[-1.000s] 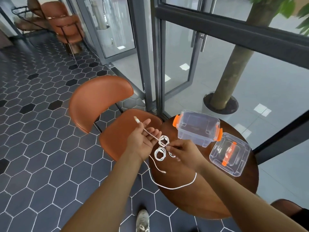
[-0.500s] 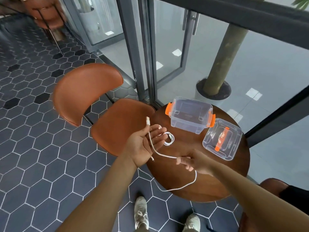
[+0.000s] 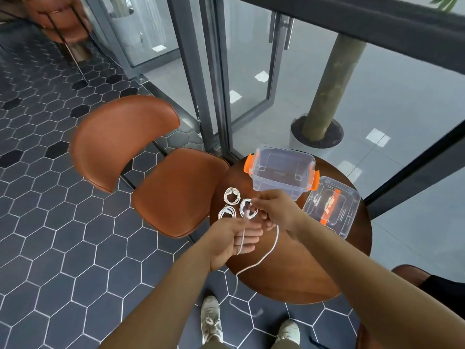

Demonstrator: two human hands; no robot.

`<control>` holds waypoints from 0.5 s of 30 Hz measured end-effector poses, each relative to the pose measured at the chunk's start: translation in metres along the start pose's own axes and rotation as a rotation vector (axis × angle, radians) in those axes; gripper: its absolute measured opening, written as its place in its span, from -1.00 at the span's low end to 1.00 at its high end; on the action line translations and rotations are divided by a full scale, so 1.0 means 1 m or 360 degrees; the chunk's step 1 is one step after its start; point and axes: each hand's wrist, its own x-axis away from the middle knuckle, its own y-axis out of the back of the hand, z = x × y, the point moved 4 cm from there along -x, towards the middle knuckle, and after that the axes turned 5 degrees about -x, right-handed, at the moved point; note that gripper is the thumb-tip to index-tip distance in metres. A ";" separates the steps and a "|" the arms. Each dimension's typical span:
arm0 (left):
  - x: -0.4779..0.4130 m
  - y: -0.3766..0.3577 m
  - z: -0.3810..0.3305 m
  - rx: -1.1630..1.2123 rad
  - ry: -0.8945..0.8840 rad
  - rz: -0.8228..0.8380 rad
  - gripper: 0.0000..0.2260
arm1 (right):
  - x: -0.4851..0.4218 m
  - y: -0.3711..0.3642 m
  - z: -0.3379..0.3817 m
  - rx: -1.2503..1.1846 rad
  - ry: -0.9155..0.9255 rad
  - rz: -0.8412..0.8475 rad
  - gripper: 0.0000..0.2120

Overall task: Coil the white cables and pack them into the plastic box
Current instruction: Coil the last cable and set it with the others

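**A:** How far along is the work, do you think?

**B:** I judge it is about halfway. Two finished coils (image 3: 229,204) lie on the round table (image 3: 289,278), side by side, near the plastic box (image 3: 281,172). A third ring (image 3: 247,210) is partly behind the fingertips, so I cannot tell if it lies on the table or hangs from the hand. The box stands open and I see no cable inside, so the packing is not yet begun.

**A:** And the hands?

**B:** Both hold one loose cable (image 3: 270,253). In the left hand (image 3: 234,241) the fingers are almost straight, the cable runs across them, and the thumb seems to press it down. The right hand (image 3: 274,212) has curled fingers and pinches the same cable near its plug. The rest of the cable sags in a loop over the table edge toward the floor.

**A:** Is something in the way?

**B:** Not much. The lid (image 3: 332,210) lies just beside the box, on the right. A brown chair (image 3: 176,190) stands close to the table on the left. The hanging loop could catch on the table edge, I think.
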 end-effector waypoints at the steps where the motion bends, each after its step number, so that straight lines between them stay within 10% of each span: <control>1: 0.001 0.000 0.000 -0.0089 -0.0002 -0.0011 -0.70 | 0.000 0.001 -0.001 0.0001 0.0024 -0.0045 -0.70; 7: 0.004 0.003 -0.010 -0.0303 -0.0067 -0.0186 -0.75 | 0.007 -0.001 0.002 0.0261 0.0257 -0.0241 -0.81; 15: 0.002 0.006 -0.010 0.0637 -0.0139 -0.0241 -0.76 | 0.027 -0.020 -0.004 0.0367 0.0468 -0.0255 -0.90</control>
